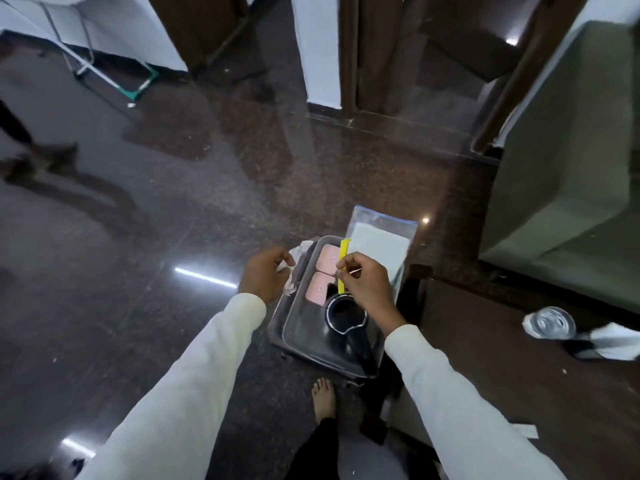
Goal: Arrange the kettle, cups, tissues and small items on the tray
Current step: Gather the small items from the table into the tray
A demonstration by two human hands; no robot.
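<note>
A grey rectangular tray (294, 336) sits low in front of me, above the dark floor. On it stands a black kettle (346, 318) with its lid open, and behind the kettle lie two pink sachets (320, 275). My right hand (369, 289) hovers over the tray's far end, pinching a thin yellow stick-like sachet (343, 258) and a slim pale stick. My left hand (265, 277) is at the tray's left rim, closed on crumpled white tissue or wrapper (300, 251). No cups are visible.
A clear plastic bag holding white sheets (381, 240) lies just past the tray. A dark wooden table (502, 358) to the right carries an upturned glass (550, 322) and white cloth. A grey sofa (571, 150) stands at the right. My bare foot (323, 398) is under the tray.
</note>
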